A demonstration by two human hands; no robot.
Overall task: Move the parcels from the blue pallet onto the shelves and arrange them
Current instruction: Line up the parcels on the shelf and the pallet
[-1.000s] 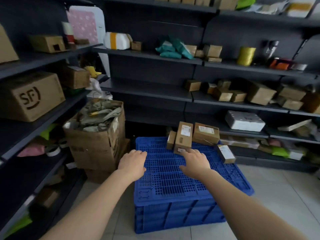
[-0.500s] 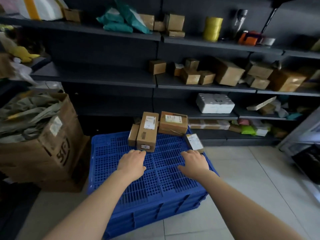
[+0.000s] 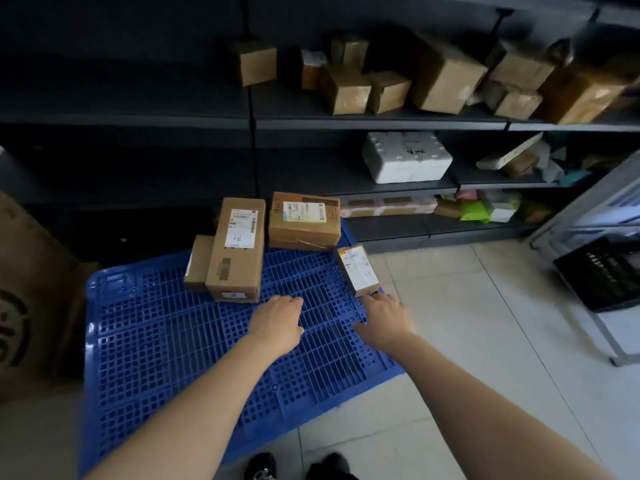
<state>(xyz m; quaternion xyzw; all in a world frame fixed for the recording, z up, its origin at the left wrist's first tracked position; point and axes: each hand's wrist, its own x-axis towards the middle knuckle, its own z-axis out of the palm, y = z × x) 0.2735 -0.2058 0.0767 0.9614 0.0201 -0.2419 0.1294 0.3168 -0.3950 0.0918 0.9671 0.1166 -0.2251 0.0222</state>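
Fingers point(image 3: 376, 299) of the right hand point(image 3: 384, 322) stretch forward, loose and holding nothing. Their blurred tips are at the near end of a small labelled parcel point(image 3: 358, 270) on the pallet's right edge; whether they touch it cannot be made out. The left hand point(image 3: 277, 323) hovers over the middle of the pallet point(image 3: 156, 341), fingers loosely curled and empty, just short of a long cardboard box point(image 3: 237, 251). A slim box point(image 3: 198, 268) stands against that one's left side, and a wide taped box point(image 3: 304, 220) sits at the far edge. The pallet is a blue plastic grid. Behind it, dark shelves point(image 3: 381, 120) carry brown cartons and a white foam box point(image 3: 407, 157). Label print is unreadable. A big carton point(image 3: 31, 289) is cut off at left.
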